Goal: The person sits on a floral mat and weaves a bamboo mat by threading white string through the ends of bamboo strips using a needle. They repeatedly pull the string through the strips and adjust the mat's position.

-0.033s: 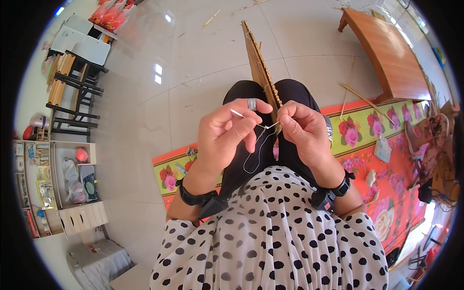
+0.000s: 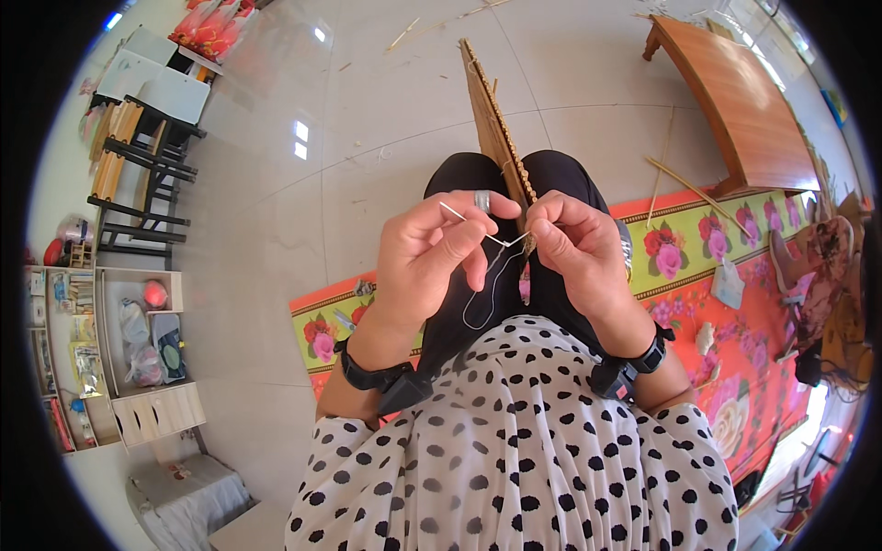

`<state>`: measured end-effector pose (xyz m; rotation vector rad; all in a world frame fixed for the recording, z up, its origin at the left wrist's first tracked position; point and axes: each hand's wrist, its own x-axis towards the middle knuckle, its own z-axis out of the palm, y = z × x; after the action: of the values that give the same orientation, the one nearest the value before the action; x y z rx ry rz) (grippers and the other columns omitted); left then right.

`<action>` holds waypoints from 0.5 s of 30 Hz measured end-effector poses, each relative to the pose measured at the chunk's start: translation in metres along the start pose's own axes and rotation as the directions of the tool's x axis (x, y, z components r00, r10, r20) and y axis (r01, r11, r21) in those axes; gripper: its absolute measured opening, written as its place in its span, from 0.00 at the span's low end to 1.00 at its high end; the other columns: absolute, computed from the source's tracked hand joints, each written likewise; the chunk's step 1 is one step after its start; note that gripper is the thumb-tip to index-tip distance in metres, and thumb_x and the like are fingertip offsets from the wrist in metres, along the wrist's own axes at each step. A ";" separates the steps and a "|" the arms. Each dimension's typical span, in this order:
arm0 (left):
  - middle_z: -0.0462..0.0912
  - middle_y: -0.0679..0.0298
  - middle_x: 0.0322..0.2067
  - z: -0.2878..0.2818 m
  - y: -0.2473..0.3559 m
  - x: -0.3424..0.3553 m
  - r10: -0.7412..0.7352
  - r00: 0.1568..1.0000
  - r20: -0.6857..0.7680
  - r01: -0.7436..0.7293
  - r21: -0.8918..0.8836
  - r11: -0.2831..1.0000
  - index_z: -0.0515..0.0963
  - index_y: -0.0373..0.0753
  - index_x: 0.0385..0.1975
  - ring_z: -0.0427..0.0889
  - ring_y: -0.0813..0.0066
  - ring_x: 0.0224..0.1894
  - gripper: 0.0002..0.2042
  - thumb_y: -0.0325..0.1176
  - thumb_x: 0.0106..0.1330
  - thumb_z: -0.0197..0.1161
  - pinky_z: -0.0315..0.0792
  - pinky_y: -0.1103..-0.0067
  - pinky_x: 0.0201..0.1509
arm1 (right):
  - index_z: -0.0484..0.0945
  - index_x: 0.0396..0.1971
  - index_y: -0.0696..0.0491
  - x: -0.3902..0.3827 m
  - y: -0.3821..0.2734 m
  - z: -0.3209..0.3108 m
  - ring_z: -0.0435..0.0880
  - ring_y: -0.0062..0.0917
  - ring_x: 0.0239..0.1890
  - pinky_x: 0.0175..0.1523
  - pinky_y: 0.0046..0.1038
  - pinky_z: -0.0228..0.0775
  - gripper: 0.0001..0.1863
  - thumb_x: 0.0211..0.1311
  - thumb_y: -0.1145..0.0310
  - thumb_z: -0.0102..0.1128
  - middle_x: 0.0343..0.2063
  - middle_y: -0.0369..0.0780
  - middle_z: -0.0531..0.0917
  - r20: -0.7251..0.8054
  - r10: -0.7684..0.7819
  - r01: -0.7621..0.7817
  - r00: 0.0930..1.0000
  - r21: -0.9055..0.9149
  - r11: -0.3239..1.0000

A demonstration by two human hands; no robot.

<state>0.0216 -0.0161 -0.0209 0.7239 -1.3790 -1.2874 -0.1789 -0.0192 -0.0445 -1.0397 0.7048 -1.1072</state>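
Observation:
My left hand [image 2: 432,253] is closed in a pinch on a thin white cord [image 2: 452,211], whose stiff-looking end sticks out above the thumb. The cord runs across to my right hand [image 2: 579,243], with a small knot-like bend between the two. A loose loop of thin thread [image 2: 466,317] hangs below, over my dark trousers. My right thumb and fingertips pinch the cord beside the near end of a long, narrow brown woven piece [image 2: 496,129]. That piece lies between my knees, pointing away, with a beaded-looking edge along its right side. The fingertips hide the exact grip.
A low wooden table [image 2: 735,101] stands at the far right, near thin sticks [image 2: 698,193] on the floor. The flowered red and green mat [image 2: 680,257] spreads under me, with a pair of scissors [image 2: 344,319] at left. Stacked stools [image 2: 138,174] and shelves [image 2: 110,349] line the left.
The white cord end above my left thumb has tipped slightly upward, with a tiny shift of the left fingers. My right hand and the woven piece look unmoved.

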 end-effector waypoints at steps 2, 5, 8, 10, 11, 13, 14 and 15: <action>0.84 0.46 0.42 0.002 0.005 -0.001 -0.095 0.995 -0.033 0.094 -0.024 0.995 0.75 0.32 0.36 0.76 0.81 0.17 0.10 0.33 0.76 0.55 0.69 0.87 0.20 | 0.79 0.37 0.57 0.001 0.000 0.004 0.67 0.04 0.22 0.20 0.11 0.57 0.08 0.71 0.68 0.61 0.26 0.28 0.75 -0.009 -0.053 0.053 0.999 -0.005 0.999; 0.86 0.50 0.38 0.004 0.006 -0.002 -0.112 0.989 -0.100 0.113 0.002 0.994 0.72 0.33 0.36 0.77 0.83 0.17 0.09 0.31 0.77 0.52 0.69 0.87 0.21 | 0.78 0.36 0.57 0.000 0.003 0.005 0.67 0.04 0.23 0.24 0.11 0.58 0.06 0.70 0.70 0.61 0.29 0.28 0.75 0.018 -0.090 0.091 0.996 -0.078 0.993; 0.85 0.52 0.35 0.009 0.004 -0.001 -0.014 0.977 -0.215 0.025 0.047 0.999 0.71 0.34 0.35 0.76 0.83 0.17 0.09 0.32 0.78 0.51 0.69 0.87 0.21 | 0.77 0.34 0.58 -0.003 0.002 0.001 0.69 0.10 0.29 0.33 0.14 0.61 0.06 0.70 0.71 0.61 0.32 0.31 0.74 0.087 -0.089 0.106 0.992 -0.212 0.971; 0.85 0.53 0.33 0.011 0.004 0.000 0.036 0.962 -0.270 -0.020 0.062 0.998 0.71 0.34 0.35 0.76 0.83 0.16 0.10 0.32 0.78 0.50 0.69 0.88 0.21 | 0.77 0.33 0.58 -0.003 -0.001 0.000 0.69 0.13 0.32 0.37 0.16 0.62 0.06 0.70 0.73 0.60 0.34 0.32 0.73 0.120 -0.096 0.127 0.988 -0.280 0.952; 0.85 0.54 0.32 0.012 0.005 0.000 0.044 0.958 -0.282 -0.027 0.062 0.998 0.70 0.34 0.35 0.75 0.83 0.16 0.10 0.32 0.78 0.50 0.69 0.88 0.21 | 0.77 0.33 0.59 -0.004 -0.002 0.000 0.70 0.14 0.33 0.37 0.16 0.62 0.06 0.70 0.73 0.60 0.34 0.33 0.73 0.128 -0.107 0.142 0.986 -0.299 0.944; 0.85 0.54 0.33 0.013 0.007 0.000 0.040 0.959 -0.281 -0.019 0.076 0.997 0.70 0.33 0.35 0.75 0.83 0.17 0.10 0.32 0.78 0.50 0.70 0.88 0.22 | 0.77 0.35 0.59 -0.003 -0.002 -0.001 0.70 0.12 0.30 0.34 0.15 0.62 0.04 0.69 0.74 0.61 0.35 0.33 0.74 0.111 -0.137 0.166 0.984 -0.325 0.931; 0.84 0.54 0.35 0.013 0.008 -0.001 0.029 0.963 -0.268 -0.004 0.091 0.996 0.70 0.33 0.35 0.75 0.83 0.17 0.10 0.32 0.78 0.50 0.70 0.87 0.22 | 0.77 0.37 0.59 -0.002 0.000 -0.002 0.70 0.10 0.28 0.31 0.14 0.62 0.04 0.67 0.75 0.62 0.35 0.33 0.75 0.085 -0.156 0.175 0.984 -0.332 0.927; 0.84 0.54 0.37 0.013 0.009 -0.001 0.017 0.967 -0.255 0.011 0.106 0.994 0.70 0.33 0.35 0.75 0.84 0.17 0.09 0.31 0.78 0.50 0.70 0.87 0.22 | 0.77 0.39 0.59 -0.001 -0.001 -0.002 0.71 0.09 0.26 0.29 0.14 0.63 0.05 0.66 0.76 0.63 0.36 0.34 0.75 0.053 -0.190 0.197 0.980 -0.318 0.927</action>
<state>0.0116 -0.0089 -0.0111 0.9274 -1.2435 -1.0810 -0.1809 -0.0190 -0.0445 -1.4233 0.7959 -1.1711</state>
